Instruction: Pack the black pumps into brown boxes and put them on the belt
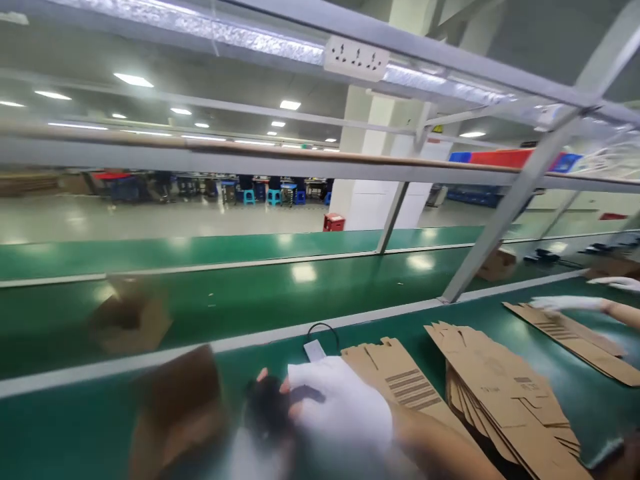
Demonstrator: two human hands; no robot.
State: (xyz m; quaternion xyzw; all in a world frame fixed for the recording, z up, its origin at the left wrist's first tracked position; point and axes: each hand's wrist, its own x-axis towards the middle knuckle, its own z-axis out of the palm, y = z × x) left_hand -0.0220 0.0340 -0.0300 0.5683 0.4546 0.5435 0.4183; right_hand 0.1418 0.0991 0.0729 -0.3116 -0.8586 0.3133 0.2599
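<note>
My right hand, in a white glove with bare fingertips, is closed on a dark rounded object. Motion blur hides what kind of object it is. Low in the picture and heavily smeared, my left hand is close under the dark object; its fingers cannot be made out. A cardboard box with a raised flap stands left of my hands, blurred. Just beyond my right hand are a white tag and a thin black cable loop. A flat carton with printed bars lies beside my right wrist.
A fanned stack of flat cartons lies on the green bench at right. Further right, a co-worker's gloved hand rests on another flat carton. An open box sits on the green conveyor. A slanted metal post rises behind the bench.
</note>
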